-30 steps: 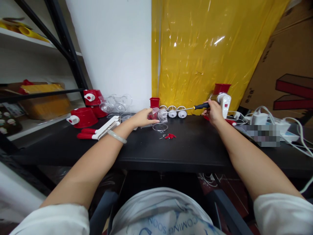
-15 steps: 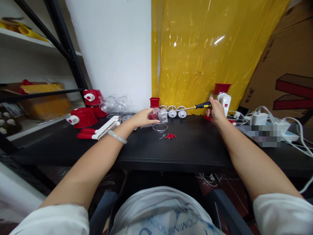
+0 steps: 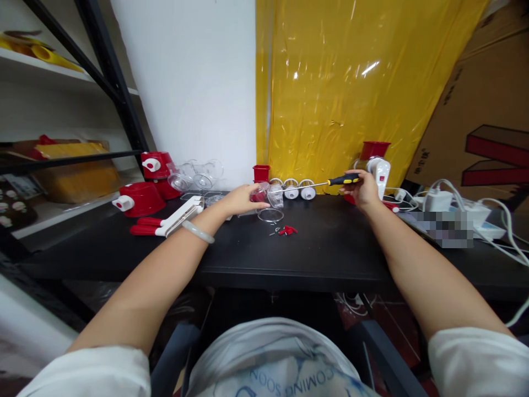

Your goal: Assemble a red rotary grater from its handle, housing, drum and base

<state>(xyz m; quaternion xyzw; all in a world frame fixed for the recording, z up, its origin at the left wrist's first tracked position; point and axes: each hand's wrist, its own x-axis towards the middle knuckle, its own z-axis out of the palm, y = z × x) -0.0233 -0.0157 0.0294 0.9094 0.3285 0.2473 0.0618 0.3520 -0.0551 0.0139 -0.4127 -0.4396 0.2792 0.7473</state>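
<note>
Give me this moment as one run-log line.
left grip: holds clear part | right grip: holds screwdriver, pointed at clear part | black tabletop: small red pieces nearer the person

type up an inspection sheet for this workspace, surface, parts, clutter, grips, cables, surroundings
Surface: black tabletop, upright things along the back
Parts in use: clear plastic part, screwdriver pointing at it; small metal pieces and red pieces nearby
Clutter: red housings at left
Grips: left hand on the clear plastic part, right hand on the screwdriver handle
Cables: white cables, looped at right
Surroundings: shelving left, yellow sheet behind, cardboard box right
</note>
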